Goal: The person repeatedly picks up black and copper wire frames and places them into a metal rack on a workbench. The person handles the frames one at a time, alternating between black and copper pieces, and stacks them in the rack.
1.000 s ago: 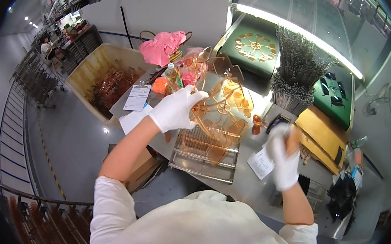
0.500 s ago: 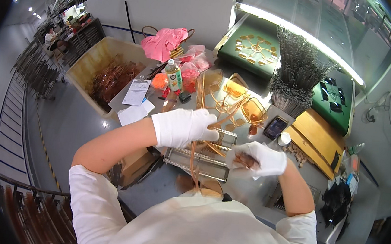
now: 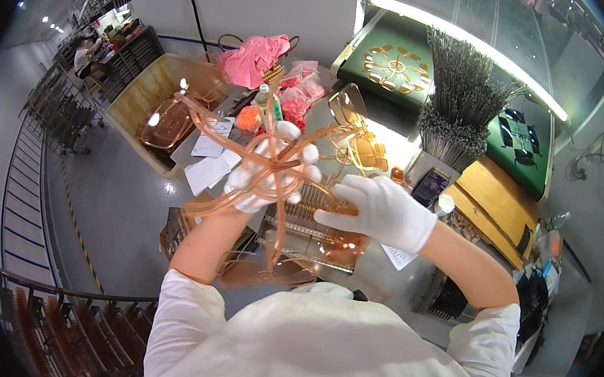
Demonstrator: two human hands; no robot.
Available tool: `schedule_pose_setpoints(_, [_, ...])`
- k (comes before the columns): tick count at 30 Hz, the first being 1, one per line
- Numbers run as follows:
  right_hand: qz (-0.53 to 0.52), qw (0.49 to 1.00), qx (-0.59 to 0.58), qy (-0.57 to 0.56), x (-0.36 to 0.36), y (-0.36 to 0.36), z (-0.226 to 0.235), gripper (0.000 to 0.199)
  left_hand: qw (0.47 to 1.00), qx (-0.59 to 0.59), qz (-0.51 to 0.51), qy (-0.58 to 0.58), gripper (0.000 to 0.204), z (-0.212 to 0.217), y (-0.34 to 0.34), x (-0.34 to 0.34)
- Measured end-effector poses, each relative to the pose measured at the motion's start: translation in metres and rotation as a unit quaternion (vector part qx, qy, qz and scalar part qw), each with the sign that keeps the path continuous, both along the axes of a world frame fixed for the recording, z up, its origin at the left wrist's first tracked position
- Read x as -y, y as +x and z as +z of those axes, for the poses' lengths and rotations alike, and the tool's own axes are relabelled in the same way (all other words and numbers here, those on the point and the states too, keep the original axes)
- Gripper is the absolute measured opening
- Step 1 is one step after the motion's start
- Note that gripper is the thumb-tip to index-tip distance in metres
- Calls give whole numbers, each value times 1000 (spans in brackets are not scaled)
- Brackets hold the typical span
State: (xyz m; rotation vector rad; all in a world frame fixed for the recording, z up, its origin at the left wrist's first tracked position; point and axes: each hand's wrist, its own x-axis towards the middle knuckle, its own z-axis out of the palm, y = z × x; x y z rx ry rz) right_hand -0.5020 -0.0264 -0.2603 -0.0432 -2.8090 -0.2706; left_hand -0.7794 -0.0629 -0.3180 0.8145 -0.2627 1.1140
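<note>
My left hand, in a white glove, grips the hub of a translucent amber plastic moulding sprue. Thin runners spread from its ring, blurred by motion, with large lens-shaped pieces at their ends: one reaches out to the far left, another hangs close to my chest. My gloved right hand is closed at the fingertips over an amber lens piece on the sprue's right side. Below those fingers, glossy amber pieces show over a metal slotted rack; whether they are joined to the sprue I cannot tell.
More amber sprues lie beyond my hands. A phone, a white jar and wooden boards are at right. Dark rods stand behind, beside a green belt. At left are papers and a bin.
My left hand has turned palm up and moved left and nearer, swinging the sprue outward. The right hand has moved left and farther away, its fingers now at the sprue's right side.
</note>
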Motion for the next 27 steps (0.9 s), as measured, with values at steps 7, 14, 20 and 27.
schedule_pose_setpoints(7, [-159,960,227,37,20,-25,-74,16,852,0,150,-501,29,-53,9,5])
schedule_pose_setpoints(14, [-243,930,-47,-273,28,66,-114,17,827,112,551,21,36,62,-67,120])
schedule_pose_setpoints(20, [-275,568,-104,-769,49,51,-146,15,-68,-434,898,-36,26,87,-287,100])
schedule_pose_setpoints(27, [-236,281,-221,-904,72,33,-152,70,515,-793,319,62,28,-44,-86,11])
